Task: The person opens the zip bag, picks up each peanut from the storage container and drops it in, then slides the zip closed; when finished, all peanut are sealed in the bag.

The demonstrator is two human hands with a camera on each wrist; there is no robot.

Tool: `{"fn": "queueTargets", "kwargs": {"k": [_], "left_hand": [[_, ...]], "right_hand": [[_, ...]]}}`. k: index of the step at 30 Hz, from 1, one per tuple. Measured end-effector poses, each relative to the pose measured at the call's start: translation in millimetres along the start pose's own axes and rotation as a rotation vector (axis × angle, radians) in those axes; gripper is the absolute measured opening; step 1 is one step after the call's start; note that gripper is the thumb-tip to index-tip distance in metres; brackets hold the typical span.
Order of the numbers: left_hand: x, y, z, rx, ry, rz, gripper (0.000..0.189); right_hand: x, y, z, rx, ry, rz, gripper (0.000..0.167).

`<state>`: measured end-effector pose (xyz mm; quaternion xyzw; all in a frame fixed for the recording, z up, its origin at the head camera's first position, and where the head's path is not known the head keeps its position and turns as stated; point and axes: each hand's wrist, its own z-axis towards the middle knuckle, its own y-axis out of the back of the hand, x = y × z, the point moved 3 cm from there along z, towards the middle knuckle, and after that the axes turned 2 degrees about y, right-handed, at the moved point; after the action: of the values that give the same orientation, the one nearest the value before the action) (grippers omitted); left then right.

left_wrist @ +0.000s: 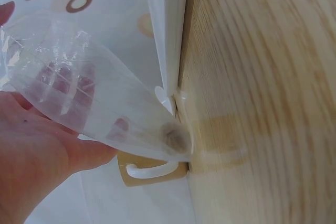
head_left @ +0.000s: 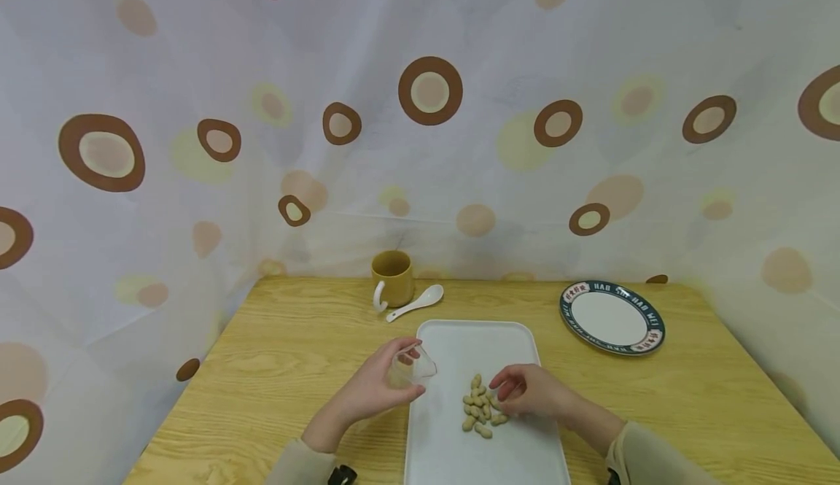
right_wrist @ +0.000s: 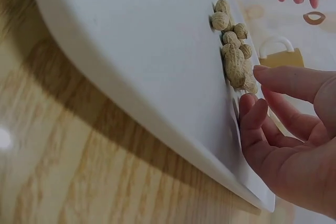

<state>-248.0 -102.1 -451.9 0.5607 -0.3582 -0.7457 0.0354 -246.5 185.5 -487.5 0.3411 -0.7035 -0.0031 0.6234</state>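
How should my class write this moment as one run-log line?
left grip: holding clear plastic bag | right grip: beside peanuts, contact unclear | peanuts: on white tray | mug, spoon: beyond tray

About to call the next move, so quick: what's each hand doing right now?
Left hand: holding a clear plastic bag between fingers and thumb.
Right hand: open, fingers loosely bent beside the peanuts; nothing visible in its grip.

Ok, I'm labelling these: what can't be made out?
Number of peanuts: they overlap, head and right wrist views.
Whether the right hand touches any: its fingers block it, head view.
Dark patch through the clear bag: plastic blurs it, left wrist view.
Mug interior: bottom hidden by near wall, head view.
Black object by the left sleeve: cut off by bottom edge, head view.
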Motion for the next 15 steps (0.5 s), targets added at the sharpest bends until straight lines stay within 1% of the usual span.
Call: {"fn": "queueTargets", "kwargs": {"k": [3,9,15], "left_hand": [[0.3,0.5,-0.1,-0.003,-0.008,0.006,0.065],[-0.1,2.8,-0.1,-0.014,-0.018,0.009,0.065],[0.4,3.2,0.1,-0.006,-0.017,0.014,0.064]], "right_hand": [[-1.7,-1.0,0.4,0.012,-0.006,0.028,0.031],[-1.6,-3.0,0.3,0.042,0.032,0.028,0.030],[-1.5,-4.2,0.1,0.029,0.052,0.015,0.027]]}}
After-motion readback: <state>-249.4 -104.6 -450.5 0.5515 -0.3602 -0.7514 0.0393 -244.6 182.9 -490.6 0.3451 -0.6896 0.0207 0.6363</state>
